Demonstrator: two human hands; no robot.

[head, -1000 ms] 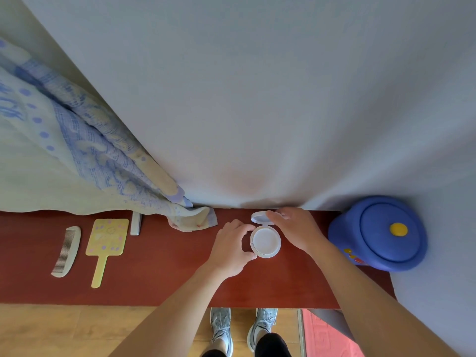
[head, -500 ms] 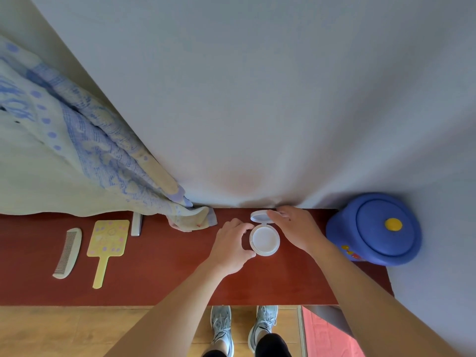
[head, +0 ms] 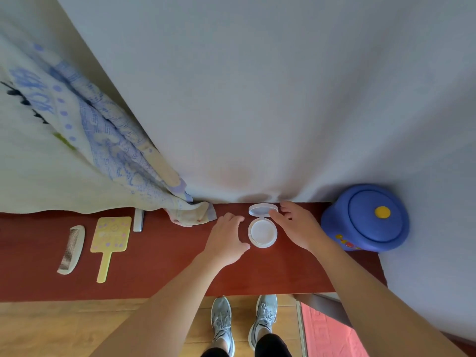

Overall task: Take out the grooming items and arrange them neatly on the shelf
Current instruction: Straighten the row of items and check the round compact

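The open white compact (head: 262, 232) lies near the shelf's (head: 159, 266) back edge, base to lid running front to back, its lid (head: 261, 210) by the wall. The left hand (head: 226, 238) sits just left of it and the right hand (head: 296, 225) just right. Both are loose-fingered and grasp nothing, and the right forefinger is at the lid's rim. No lettering is legible.

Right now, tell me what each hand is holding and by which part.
Nothing is gripped. The open compact lies on the shelf between the left hand and right hand, both open-fingered; one right fingertip overlaps the lid.
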